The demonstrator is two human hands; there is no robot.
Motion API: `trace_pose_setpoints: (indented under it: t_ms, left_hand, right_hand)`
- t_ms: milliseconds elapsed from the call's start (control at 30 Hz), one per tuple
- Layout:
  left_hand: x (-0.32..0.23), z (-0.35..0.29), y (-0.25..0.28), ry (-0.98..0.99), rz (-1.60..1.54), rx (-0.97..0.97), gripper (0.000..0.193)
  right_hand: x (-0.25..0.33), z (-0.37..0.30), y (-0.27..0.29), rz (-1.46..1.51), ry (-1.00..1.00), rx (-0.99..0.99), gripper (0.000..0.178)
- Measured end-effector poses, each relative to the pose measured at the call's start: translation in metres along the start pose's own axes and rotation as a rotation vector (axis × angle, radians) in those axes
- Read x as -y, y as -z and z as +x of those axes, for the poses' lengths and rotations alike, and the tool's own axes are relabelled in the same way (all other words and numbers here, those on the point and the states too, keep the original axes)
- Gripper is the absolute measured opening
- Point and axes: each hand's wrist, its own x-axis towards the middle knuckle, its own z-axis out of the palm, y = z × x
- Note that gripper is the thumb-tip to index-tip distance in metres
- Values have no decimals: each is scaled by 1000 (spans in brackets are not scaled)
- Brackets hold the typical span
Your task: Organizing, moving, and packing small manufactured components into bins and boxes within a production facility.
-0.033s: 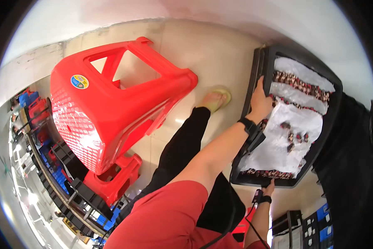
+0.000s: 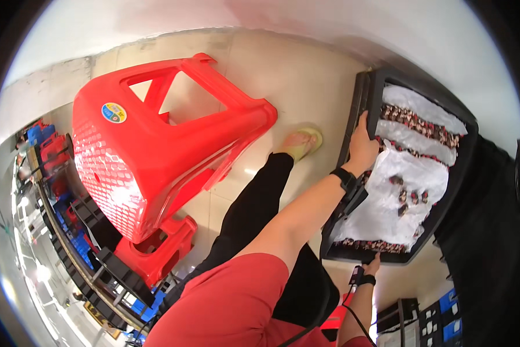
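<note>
A black rectangular tray (image 2: 368,115) is at the right of the view, held by both my hands. White plastic sheets (image 2: 387,191) lie in it, between rows of small dark pieces (image 2: 422,124) with red and pale parts. Several loose pieces (image 2: 403,196) rest on the middle sheet; their kind is too small to tell. My left hand (image 2: 364,146) grips the tray's left rim, its fingers partly hidden. At the near end my right hand (image 2: 374,266) is closed on the tray's edge, most of it under the tray. Both wrists wear black straps.
A big red plastic stool (image 2: 173,133) lies on its side on the tiled floor at left, a second red stool (image 2: 155,248) nearer. My sandalled foot (image 2: 300,143) stands between stool and tray. Black cloth (image 2: 485,225) hangs at right; blue and black bins (image 2: 445,315) stand lower right.
The tray sits very slightly lower in the view, with both hands still on it. Little else differs.
</note>
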Motion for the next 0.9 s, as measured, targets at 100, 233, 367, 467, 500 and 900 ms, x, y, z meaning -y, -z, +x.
trace_pose_setpoints:
  t_ms: [100, 233, 367, 467, 500, 900]
  left_hand:
    - [-9, 0, -7, -40, 53, -23, 70]
    - [-14, 0, -8, -35, 59, -22, 68]
    - [-11, 5, 0, -24, 55, -34, 68]
    - [-8, -1, -7, -26, 42, -27, 67]
    - [-4, -2, -6, -19, 44, -25, 67]
    - [67, -48, 17, 60, -159, 168, 91]
  right_hand:
    - [-4, -1, 2, 117, 47, -88, 36]
    - [-15, 27, 25, 188, 47, 113, 39]
    - [-21, 12, 21, 317, 95, 146, 37]
    - [-14, 21, 22, 227, 54, 46, 37]
    - [-12, 24, 24, 214, 27, 71, 38]
    - [46, 27, 45, -570, 815, -562, 58]
